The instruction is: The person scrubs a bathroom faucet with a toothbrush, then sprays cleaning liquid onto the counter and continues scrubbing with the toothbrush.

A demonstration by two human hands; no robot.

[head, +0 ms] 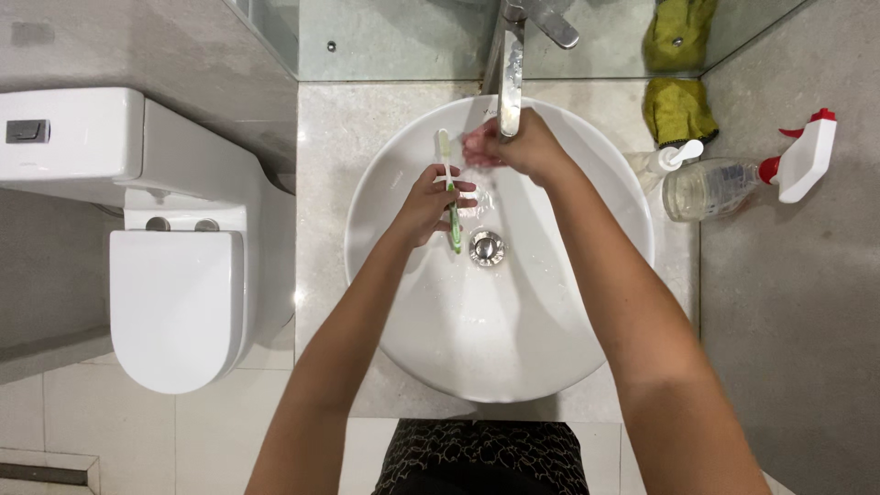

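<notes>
My left hand (429, 202) grips a green and white toothbrush (449, 188) over the round white basin (403, 302), brush head pointing away from me. My right hand (524, 147) is closed around a small pink object (477, 145) just under the chrome tap spout (510, 82). What the pink object is cannot be made out. Water runs down between the hands toward the metal drain (487, 247).
A white toilet (174, 293) with closed lid stands to the left. On the counter right of the basin lie a clear spray bottle with red and white trigger (733, 183), a small pump bottle (674, 158) and a yellow-green cloth (676, 110). A mirror runs behind.
</notes>
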